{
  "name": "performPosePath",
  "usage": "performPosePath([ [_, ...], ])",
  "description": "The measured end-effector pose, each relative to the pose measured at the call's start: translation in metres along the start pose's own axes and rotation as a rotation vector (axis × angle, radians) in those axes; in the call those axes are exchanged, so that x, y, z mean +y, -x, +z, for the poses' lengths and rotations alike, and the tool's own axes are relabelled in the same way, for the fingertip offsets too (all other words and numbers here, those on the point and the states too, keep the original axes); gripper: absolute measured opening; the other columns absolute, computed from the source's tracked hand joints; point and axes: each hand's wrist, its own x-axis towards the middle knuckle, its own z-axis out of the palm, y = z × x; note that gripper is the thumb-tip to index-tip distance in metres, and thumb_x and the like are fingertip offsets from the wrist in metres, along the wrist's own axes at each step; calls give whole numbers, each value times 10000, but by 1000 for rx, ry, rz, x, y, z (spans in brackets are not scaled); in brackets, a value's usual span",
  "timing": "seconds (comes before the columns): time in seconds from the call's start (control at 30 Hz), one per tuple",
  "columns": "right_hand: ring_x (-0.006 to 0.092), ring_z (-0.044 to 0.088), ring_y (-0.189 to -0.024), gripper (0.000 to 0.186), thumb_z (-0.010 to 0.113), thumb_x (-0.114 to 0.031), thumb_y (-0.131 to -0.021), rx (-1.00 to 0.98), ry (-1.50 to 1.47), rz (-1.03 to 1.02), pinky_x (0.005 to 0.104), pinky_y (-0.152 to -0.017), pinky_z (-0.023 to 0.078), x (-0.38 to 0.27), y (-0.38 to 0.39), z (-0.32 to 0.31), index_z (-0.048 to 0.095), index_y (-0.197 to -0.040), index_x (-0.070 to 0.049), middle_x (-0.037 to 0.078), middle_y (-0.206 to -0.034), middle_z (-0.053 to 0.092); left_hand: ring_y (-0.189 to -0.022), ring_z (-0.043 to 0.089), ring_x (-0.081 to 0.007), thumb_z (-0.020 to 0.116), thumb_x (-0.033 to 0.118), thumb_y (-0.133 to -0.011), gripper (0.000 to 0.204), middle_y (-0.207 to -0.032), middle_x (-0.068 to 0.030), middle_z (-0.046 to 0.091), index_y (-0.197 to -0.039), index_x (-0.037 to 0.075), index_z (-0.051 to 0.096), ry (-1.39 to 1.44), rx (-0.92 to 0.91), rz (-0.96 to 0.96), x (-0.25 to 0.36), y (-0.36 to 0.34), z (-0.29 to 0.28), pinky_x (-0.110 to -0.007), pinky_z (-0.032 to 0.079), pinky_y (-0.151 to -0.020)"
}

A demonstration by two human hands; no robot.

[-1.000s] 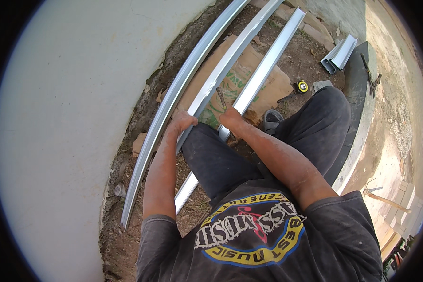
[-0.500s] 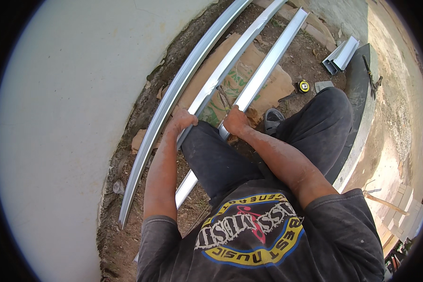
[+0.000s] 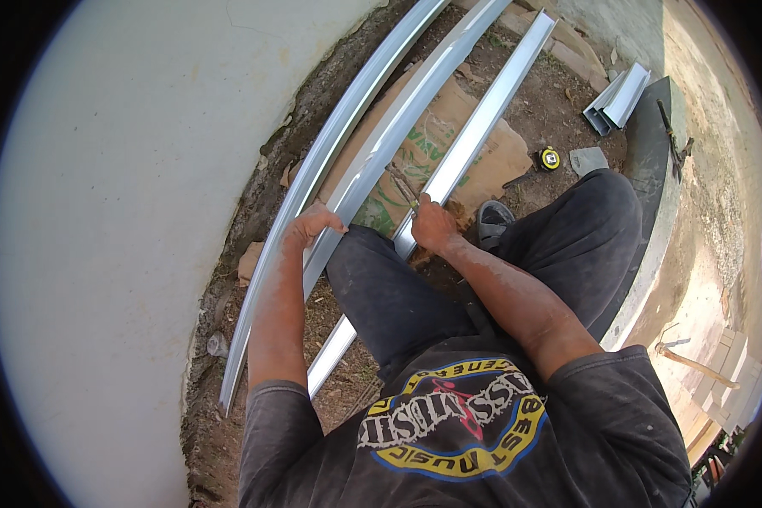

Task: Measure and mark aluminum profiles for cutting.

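My left hand (image 3: 317, 223) is closed on the middle long silvery metal channel (image 3: 391, 135), its thumb over the edge beside my left knee. My right hand (image 3: 434, 224) is closed on a slim metal hand tool (image 3: 404, 184) whose far end points up and left. Its exact kind is hard to make out. Under that hand passes the right-hand metal channel (image 3: 483, 114), which runs on beneath my left leg. A third channel (image 3: 313, 169) lies farther left, along the wall, with my left wrist close to it.
A flattened brown paper sack (image 3: 487, 161) lies on the soil under the channels. To the right are a yellow and black tape measure (image 3: 549, 158), a small grey flat piece (image 3: 588, 161) and short channel offcuts (image 3: 616, 99). A pale wall (image 3: 144, 212) borders the left side.
The middle channel has rolled or tilted, showing a broader face, and shifted left with my left hand. My right hand has moved slightly right and down, now with the slim tool in it.
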Motion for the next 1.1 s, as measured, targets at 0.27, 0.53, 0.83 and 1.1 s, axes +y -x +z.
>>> performPosePath([
  [0.27, 467, 549, -1173, 597, 485, -115, -874, -145, -188, 106, 532, -1018, 422, -25, 3, 3, 316, -1429, 24, 335, -1235, 550, -735, 565, -187, 748, 197, -541, 320, -737, -78, 633, -762, -34, 724, -153, 84, -23, -2, -2, 5, -336, 434, -687],
  [0.53, 504, 524, -1172, 682, 480, -140, -892, -178, -235, 136, 545, -1024, 413, -36, 12, 18, 211, -1509, -26, 363, -1267, 485, -671, 545, -197, 732, 153, -544, 278, -682, -75, 604, -735, -48, 711, -211, 175, -20, -8, -10, 13, -351, 435, -647],
  [0.83, 473, 597, -1071, 359, 492, -90, -894, -131, -61, 81, 530, -933, 477, -18, 13, 7, 437, -1206, 79, 328, -1126, 596, -687, 579, -209, 722, 137, -504, 267, -737, -91, 637, -724, -13, 704, -140, 105, -56, 13, 7, 11, -370, 444, -663],
  [1.1, 503, 601, -992, 308, 541, -91, -869, 6, 6, -170, 551, -856, 481, 30, -10, 23, 464, -1115, 77, 325, -1005, 627, -774, 614, -211, 716, 143, -534, 372, -798, -98, 684, -866, -21, 747, 172, -152, -72, -17, -25, -23, -311, 449, -778],
])
